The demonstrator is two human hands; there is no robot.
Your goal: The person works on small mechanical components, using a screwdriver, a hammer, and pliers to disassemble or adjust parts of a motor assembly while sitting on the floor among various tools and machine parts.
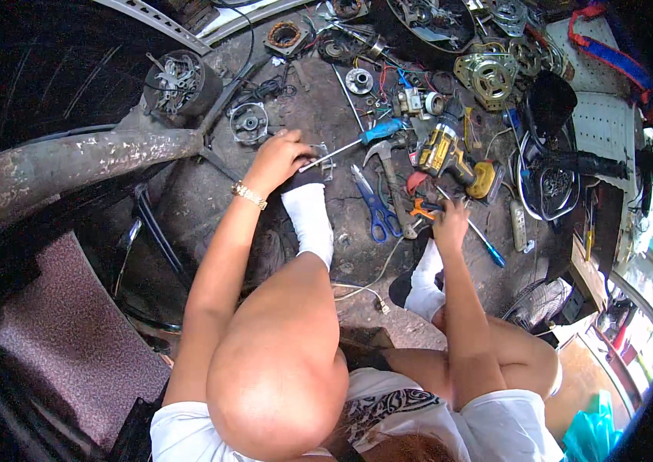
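My left hand (279,158), with a gold watch or bracelet at the wrist, is curled above my left foot. Beside its fingertips are a small metal piece (327,162) and the shaft tip of a blue-handled screwdriver (383,131); whatever the fingers hold is hidden. On the right, my right hand (451,224) reaches down with bent fingers at a pair of orange-handled pliers (422,208), seemingly gripping them. A second screwdriver (493,255) with a teal handle lies just right of that hand. Between my hands lie blue-handled scissors (379,210) and a hammer (393,181).
A yellow cordless drill (443,152) lies beyond my right hand. Motor parts surround the area: a round housing (249,122), a copper-wound stator (283,35) and a metal end cover (490,75). A thick worn pipe (88,160) crosses at left. A white cable (369,289) runs between my feet.
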